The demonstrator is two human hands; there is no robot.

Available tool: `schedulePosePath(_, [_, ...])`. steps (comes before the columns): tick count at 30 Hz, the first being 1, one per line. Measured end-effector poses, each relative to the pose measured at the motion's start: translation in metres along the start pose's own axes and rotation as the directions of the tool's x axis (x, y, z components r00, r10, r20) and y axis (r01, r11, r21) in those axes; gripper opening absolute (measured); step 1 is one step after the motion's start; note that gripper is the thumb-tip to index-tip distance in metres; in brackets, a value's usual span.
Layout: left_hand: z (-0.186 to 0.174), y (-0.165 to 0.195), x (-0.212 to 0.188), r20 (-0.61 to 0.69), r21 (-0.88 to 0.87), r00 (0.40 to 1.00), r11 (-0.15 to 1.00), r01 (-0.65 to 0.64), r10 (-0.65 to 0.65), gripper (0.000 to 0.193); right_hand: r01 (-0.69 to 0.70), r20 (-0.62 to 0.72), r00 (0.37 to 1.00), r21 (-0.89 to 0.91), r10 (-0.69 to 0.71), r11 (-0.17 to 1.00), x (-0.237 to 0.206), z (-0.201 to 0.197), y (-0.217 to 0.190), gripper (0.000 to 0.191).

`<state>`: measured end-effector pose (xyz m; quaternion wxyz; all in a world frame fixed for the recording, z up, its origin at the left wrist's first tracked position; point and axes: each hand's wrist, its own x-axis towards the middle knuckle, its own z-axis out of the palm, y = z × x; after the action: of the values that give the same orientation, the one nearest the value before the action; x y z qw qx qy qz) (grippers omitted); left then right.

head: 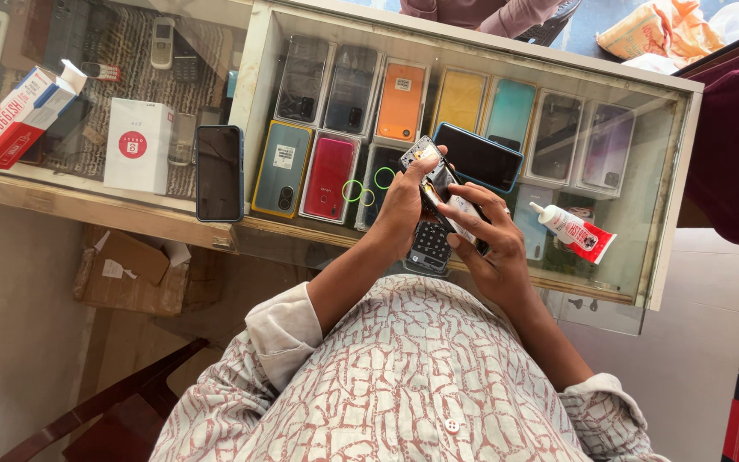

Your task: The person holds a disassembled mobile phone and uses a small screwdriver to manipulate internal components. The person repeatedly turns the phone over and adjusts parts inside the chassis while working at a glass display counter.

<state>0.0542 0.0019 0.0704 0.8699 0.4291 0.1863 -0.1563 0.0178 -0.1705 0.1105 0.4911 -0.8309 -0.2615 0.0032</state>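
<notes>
My left hand and my right hand together hold a small dark phone body above the glass counter. The phone looks opened, with its inner frame showing. The left thumb presses on its top end while the right fingers wrap its lower side. A black keypad piece lies on the glass just under my hands. A dark smartphone lies face up right behind them. A white and red glue tube rests to the right.
Another dark smartphone lies at the counter's front edge, by a white box and a red and white box. Several coloured phone covers show under the glass. Another person's sleeve is at right.
</notes>
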Motion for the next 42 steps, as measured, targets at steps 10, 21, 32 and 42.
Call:
schedulePosePath(10, [0.002, -0.004, 0.003, -0.069, 0.117, 0.996, 0.991, 0.067, -0.059, 0.058, -0.129, 0.002, 0.991, 0.242, 0.133, 0.962, -0.002, -0.001, 0.006, 0.033])
schedulePosePath(21, [0.003, -0.004, 0.010, -0.027, 0.073, 0.997, 0.995, 0.074, -0.072, 0.059, -0.128, -0.003, 0.991, 0.242, 0.133, 0.962, -0.003, 0.000, 0.012, 0.032])
schedulePosePath(32, [-0.001, -0.006, 0.014, -0.029, 0.032, 0.999, 0.999, 0.027, -0.026, 0.047, 0.023, -0.108, 0.993, -0.170, -0.042, 0.985, 0.000, 0.004, 0.002, 0.037])
schedulePosePath(42, [-0.004, -0.008, 0.019, 0.016, -0.039, 1.000, 0.999, -0.010, 0.011, 0.045, -0.107, -0.143, 0.985, -0.050, 0.099, 0.993, 0.007, -0.005, 0.005, 0.064])
